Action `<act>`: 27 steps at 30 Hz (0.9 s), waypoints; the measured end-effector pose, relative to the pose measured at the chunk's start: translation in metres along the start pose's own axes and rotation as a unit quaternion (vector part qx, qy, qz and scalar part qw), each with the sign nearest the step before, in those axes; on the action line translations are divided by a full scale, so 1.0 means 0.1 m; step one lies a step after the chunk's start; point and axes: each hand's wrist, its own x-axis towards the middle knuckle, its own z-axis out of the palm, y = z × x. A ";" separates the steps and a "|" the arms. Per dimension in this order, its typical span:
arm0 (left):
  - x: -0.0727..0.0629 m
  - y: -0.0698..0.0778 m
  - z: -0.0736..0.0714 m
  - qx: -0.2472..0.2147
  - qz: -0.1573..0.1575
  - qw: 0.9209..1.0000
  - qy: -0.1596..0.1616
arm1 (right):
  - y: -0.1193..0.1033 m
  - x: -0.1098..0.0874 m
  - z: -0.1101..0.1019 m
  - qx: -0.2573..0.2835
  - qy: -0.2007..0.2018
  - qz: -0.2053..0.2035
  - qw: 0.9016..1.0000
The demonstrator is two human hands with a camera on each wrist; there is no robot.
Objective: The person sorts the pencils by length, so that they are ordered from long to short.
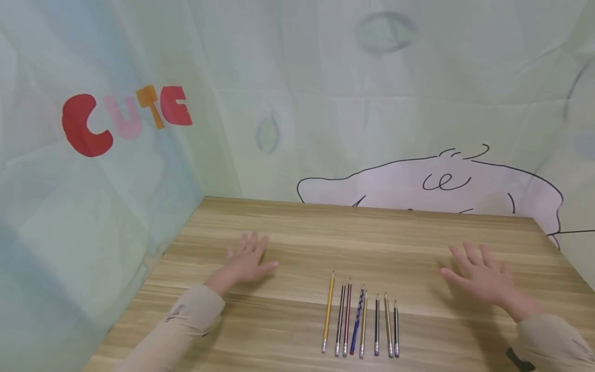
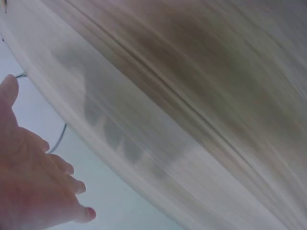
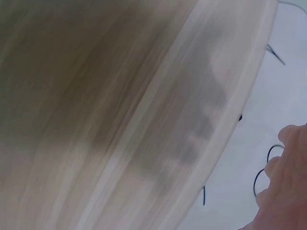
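Okay, so eight slim pencils [image 1: 377, 324] are laid side by side in a row on the light wood-grain tabletop [image 1: 288, 227], on the near side and between the two hands. Tips are pointed away from the person, eraser ends roughly lined up. The row is begun at the left with a long yellow pencil [image 1: 328, 311] and finished at the right with a short dark pencil [image 1: 396, 328], so a rough long-to-short run can be read, though not a perfect one. The blue patterned pencil [image 1: 358, 319] is set at a slant, its tip close to the gold-coloured pencil [image 1: 364, 324] beside it.

As for progress: the layout looks pretty much done, but whether any tidying is left can't be told from this.

Nothing is being gripped. The left hand [image 1: 246, 261] and right hand [image 1: 483, 276] are both held palm-down with fingers spread, well apart from the pencils on either side. Both forearms are stretched forward, and judging by the separate shadows in the wrist views, the hands are raised off the wood.
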 end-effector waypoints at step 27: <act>-0.02 0.66 0.19 -0.056 0.154 0.985 0.059 | -0.60 0.10 0.12 0.025 0.085 -0.140 0.986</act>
